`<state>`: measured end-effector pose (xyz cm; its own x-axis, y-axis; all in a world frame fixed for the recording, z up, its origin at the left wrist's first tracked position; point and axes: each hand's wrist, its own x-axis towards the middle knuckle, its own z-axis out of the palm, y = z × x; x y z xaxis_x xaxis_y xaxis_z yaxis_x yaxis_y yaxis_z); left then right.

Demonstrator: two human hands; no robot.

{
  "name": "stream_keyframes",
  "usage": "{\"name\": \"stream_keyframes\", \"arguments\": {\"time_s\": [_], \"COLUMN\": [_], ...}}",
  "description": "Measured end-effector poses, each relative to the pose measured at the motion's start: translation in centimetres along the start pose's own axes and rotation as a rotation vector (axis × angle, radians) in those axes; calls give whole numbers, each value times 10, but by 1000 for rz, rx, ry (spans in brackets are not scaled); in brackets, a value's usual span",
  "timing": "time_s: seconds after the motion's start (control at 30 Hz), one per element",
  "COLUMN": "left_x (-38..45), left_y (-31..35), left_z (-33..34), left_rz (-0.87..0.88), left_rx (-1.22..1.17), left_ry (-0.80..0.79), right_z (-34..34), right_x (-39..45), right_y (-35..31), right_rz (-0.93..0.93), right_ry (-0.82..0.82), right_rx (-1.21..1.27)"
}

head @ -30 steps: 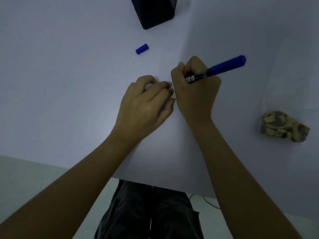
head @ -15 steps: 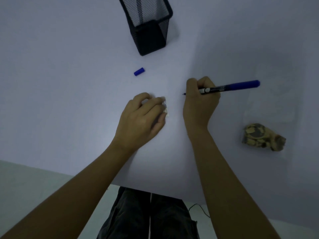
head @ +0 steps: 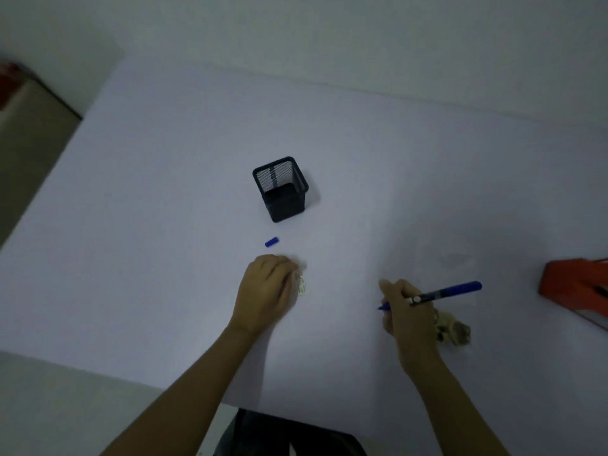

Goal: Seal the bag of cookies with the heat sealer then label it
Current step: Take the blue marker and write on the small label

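My left hand [head: 268, 291] rests on the white table, fingers curled over a small white label [head: 302, 287] that peeks out at its right edge. My right hand [head: 406, 311] is well to the right of the label and grips an uncapped blue marker [head: 447, 291], tip pointing left. Just behind that hand lies the bag of cookies [head: 455, 330], partly hidden by it. The red heat sealer [head: 574, 284] sits at the right edge of view, cut off by the frame.
A black mesh pen holder [head: 281, 189] stands at mid-table, with the blue marker cap [head: 271, 241] lying just in front of it. The table's [head: 131, 225] near edge runs below my forearms. A cabinet stands at the far left.
My right hand with the marker has drawn away from the label, rightward toward the cookie bag. The view has tilted up, bringing the pen holder and heat sealer into sight. The left hand stays on the label.
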<state>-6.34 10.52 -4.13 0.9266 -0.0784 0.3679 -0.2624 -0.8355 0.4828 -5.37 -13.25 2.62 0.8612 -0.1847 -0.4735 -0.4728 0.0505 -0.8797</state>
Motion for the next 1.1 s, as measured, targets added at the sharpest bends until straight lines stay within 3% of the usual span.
{"name": "stream_keyframes", "arguments": {"time_s": [0.1,0.2,0.37,0.5,0.6,0.7,1.1], "left_x": [22,37,40,49,64,73,83], "left_y": [-6,-15,-28,-11,24,49,58], "left_z": [-12,-15,-12,-38,-92,-150,-242], "left_rz": [-167,-391,-500,-594,-533,-462,-353], "left_rx": [63,65,-93,-312,-623,-790,-785], "left_ry": [20,-96,-173,-177,-216,-288,-244], "right_z": [-13,-10,14,34,56,82,136], "right_x": [-9,-18,-38,-59,-74,-90,-129], "right_y": [-8,-17,-37,-62,-91,-123,-167], "right_rz": [33,57,45,177,166,71,-72], "right_ry": [49,84,8,-97,-154,-214,-300], "right_rx": [-39,-50,-136,62,195,257,226]}}
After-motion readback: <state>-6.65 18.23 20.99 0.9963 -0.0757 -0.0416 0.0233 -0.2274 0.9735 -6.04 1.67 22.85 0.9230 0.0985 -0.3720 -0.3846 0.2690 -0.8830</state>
